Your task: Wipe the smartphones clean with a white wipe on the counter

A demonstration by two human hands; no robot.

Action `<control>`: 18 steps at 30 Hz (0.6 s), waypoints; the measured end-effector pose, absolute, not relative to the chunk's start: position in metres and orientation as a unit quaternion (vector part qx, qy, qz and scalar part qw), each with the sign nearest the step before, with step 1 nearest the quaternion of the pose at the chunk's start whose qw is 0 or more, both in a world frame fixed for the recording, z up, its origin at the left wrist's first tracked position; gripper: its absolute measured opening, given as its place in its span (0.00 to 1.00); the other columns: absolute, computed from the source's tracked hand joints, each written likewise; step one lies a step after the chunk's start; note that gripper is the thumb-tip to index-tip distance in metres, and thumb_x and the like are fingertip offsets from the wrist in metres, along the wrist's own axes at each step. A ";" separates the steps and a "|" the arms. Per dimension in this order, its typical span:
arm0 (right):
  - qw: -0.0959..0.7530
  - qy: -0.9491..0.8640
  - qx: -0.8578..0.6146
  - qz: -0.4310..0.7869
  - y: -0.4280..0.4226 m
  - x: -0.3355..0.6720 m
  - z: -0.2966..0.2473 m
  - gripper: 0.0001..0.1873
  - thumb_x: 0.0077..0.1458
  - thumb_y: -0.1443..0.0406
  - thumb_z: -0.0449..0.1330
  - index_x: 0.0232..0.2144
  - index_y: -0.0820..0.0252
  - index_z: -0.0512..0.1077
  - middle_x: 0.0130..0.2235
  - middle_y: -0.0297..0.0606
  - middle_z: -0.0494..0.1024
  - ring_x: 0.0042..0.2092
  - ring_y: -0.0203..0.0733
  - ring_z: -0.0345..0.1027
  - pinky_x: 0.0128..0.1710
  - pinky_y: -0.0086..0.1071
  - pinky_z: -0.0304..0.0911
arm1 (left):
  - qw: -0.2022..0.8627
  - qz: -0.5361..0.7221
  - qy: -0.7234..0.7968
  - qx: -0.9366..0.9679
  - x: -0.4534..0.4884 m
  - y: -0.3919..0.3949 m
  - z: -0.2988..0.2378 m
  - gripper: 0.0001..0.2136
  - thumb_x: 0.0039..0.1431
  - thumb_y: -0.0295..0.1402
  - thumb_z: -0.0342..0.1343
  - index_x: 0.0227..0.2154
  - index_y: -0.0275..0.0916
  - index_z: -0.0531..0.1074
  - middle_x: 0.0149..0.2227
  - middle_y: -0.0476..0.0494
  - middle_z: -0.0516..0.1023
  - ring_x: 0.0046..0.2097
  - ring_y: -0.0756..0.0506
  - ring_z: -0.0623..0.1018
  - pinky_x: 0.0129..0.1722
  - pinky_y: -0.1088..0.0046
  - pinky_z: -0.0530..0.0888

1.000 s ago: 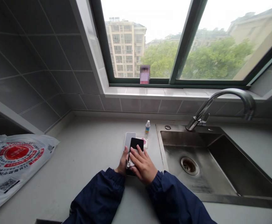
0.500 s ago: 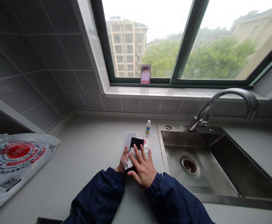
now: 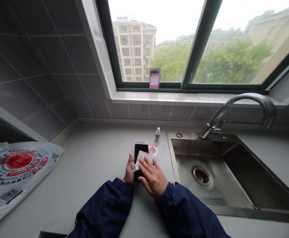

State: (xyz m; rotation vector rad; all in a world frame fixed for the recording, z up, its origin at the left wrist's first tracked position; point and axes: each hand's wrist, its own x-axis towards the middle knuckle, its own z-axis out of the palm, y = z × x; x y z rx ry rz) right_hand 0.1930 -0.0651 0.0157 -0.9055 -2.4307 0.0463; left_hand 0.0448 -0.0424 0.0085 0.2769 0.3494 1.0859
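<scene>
A black phone [image 3: 140,148] lies flat on the grey counter [image 3: 97,168] left of the sink. My left hand [image 3: 129,170] grips its left edge, fingers curled round it. My right hand [image 3: 152,175] presses a white wipe [image 3: 144,155] onto the screen with fingers stretched flat. A light-coloured flat panel [image 3: 139,142] shows behind the phone. A small clear packet with a pink sheet [image 3: 152,150] lies at the phone's right. A little dropper bottle [image 3: 157,134] stands just beyond it.
A steel sink [image 3: 233,175] with a curved tap [image 3: 243,102] fills the right side. A printed white plastic bag [image 3: 15,172] lies at the far left of the counter. Grey tiled walls and a window ledge [image 3: 184,97] run behind.
My right hand has slid the white wipe up the phone screen towards the far end, then drawn back a little. My left hand has stayed on the phone's edge.
</scene>
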 end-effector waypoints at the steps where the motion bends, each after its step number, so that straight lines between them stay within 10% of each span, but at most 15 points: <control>1: 0.265 -0.904 -0.334 0.018 -0.066 0.192 0.015 0.29 0.65 0.62 0.50 0.65 0.66 0.55 0.65 0.49 0.57 0.68 0.54 0.43 0.64 0.56 0.44 | 0.839 0.504 0.160 0.132 0.045 -0.043 0.009 0.35 0.61 0.55 0.46 0.59 0.28 0.63 0.53 0.27 0.75 0.57 0.32 0.71 0.63 0.53 0.58; 11: 0.251 -0.871 -0.422 0.014 -0.058 0.195 0.013 0.36 0.65 0.58 0.49 0.68 0.69 0.45 0.69 0.51 0.43 0.69 0.57 0.33 0.63 0.60 0.42 | 0.780 0.543 0.165 0.265 0.048 -0.043 -0.024 0.23 0.64 0.42 0.50 0.59 0.39 0.66 0.62 0.39 0.66 0.68 0.39 0.54 0.67 0.59 0.45; 18: 0.265 -0.903 -0.336 0.023 -0.068 0.191 0.022 0.32 0.64 0.57 0.53 0.66 0.63 0.54 0.66 0.46 0.55 0.68 0.53 0.42 0.66 0.56 0.33 | 0.845 0.470 0.170 0.189 0.044 -0.047 -0.012 0.34 0.60 0.58 0.43 0.56 0.33 0.69 0.57 0.31 0.72 0.64 0.35 0.62 0.66 0.52 0.50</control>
